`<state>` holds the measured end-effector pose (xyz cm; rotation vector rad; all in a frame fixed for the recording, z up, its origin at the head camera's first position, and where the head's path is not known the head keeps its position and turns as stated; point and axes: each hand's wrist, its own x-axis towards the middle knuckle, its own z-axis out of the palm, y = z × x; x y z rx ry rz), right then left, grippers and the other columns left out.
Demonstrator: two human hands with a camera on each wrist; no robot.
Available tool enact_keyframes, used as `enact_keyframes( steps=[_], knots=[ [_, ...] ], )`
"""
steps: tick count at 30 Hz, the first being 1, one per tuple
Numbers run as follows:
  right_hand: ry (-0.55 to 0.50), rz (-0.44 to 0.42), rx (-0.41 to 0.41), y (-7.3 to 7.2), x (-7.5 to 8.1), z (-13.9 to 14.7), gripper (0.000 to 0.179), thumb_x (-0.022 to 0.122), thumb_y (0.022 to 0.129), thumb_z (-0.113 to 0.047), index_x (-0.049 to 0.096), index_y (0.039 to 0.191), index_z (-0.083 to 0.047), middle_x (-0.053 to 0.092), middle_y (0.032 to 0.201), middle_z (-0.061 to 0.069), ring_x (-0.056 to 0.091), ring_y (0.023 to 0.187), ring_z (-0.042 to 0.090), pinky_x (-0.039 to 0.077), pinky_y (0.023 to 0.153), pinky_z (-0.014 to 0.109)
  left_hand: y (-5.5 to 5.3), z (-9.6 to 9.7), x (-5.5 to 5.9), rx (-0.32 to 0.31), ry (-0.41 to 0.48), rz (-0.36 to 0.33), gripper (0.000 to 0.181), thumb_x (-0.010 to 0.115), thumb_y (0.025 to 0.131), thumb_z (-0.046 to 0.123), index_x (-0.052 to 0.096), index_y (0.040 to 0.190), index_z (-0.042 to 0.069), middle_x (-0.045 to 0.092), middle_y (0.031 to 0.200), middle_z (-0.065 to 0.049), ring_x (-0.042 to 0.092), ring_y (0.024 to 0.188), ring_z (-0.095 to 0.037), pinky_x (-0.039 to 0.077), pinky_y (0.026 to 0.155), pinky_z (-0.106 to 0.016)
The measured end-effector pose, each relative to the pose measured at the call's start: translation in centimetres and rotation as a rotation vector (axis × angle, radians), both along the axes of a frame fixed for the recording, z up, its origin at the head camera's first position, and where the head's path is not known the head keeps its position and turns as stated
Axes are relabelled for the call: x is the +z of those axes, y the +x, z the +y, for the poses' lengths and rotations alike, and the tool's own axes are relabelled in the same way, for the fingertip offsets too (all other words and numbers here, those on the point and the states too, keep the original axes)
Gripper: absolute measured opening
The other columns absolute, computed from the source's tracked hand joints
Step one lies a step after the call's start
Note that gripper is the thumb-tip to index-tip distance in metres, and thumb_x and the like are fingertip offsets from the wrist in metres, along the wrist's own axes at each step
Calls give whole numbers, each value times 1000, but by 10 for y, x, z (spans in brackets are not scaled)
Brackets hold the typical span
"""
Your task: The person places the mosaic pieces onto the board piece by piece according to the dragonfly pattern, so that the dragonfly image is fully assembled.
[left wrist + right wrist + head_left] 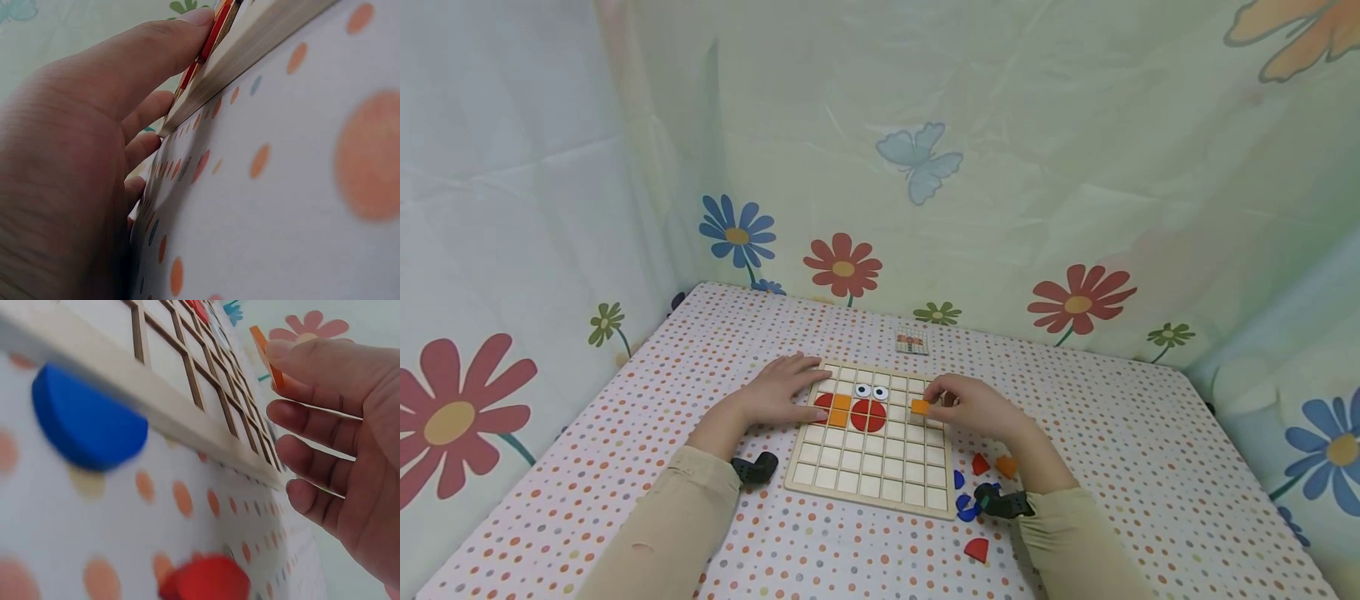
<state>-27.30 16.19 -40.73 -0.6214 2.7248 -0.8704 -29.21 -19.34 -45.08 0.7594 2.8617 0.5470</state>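
A wooden grid board [850, 461] lies on the table in front of me. My right hand [973, 407] pinches an orange square tile [920, 407] between thumb and forefinger over the board's right side; the right wrist view shows this tile [267, 356] edge-on. At the board's left edge rests my left hand [777, 393], its thumb on red pieces [823, 402] in the grid. Beside them sit orange tiles [840, 411]. Red quarter pieces form a disc [868, 416] near the middle, with two eye pieces [871, 392] just above it.
Right of the board lie loose blue pieces [967, 507], red pieces [977, 549] and an orange piece [1006, 467], partly hidden by the right wrist camera [1000, 502]. A small pattern card [912, 340] lies behind the board on the dotted tablecloth [820, 550].
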Motion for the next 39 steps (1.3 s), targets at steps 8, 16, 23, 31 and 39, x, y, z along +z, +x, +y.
enact_keyframes(
  steps=[8, 16, 23, 31, 39],
  knots=[
    [36, 10, 38, -8, -3, -21, 16, 74, 90, -28, 67, 102, -19, 64, 95, -4, 53, 81, 14, 46, 71, 30, 1, 1, 2, 8, 0, -8, 77, 60, 87, 64, 38, 153, 30, 24, 164, -1, 8, 155, -31, 9, 125, -56],
    [53, 16, 57, -12, -8, -29, 15, 75, 89, -24, 67, 99, -16, 62, 90, -3, 53, 81, 15, 47, 73, 31, -1, 2, 0, 13, -6, -1, 78, 59, 86, 66, 38, 153, 32, 24, 164, 1, 8, 155, -30, 9, 125, -55],
    [89, 16, 63, -10, -8, -38, 16, 76, 88, -23, 65, 98, -17, 59, 87, -2, 51, 80, 16, 44, 72, 32, 0, 1, 1, 18, -7, -1, 78, 60, 86, 65, 38, 153, 31, 24, 164, 0, 9, 155, -31, 9, 125, -55],
    [109, 18, 69, -8, -4, -41, 18, 75, 88, -23, 65, 101, -16, 60, 91, -3, 53, 83, 15, 46, 76, 32, 1, 0, 1, 11, -7, 0, 77, 60, 87, 64, 38, 153, 30, 24, 164, -1, 9, 155, -32, 10, 125, -56],
    [112, 32, 39, -4, 0, -32, 14, 73, 90, -25, 67, 101, -18, 62, 94, -5, 53, 84, 14, 47, 76, 32, -1, 0, 0, 8, -2, -2, 77, 60, 87, 64, 38, 153, 30, 25, 164, -1, 9, 155, -31, 9, 125, -56]
  ],
)
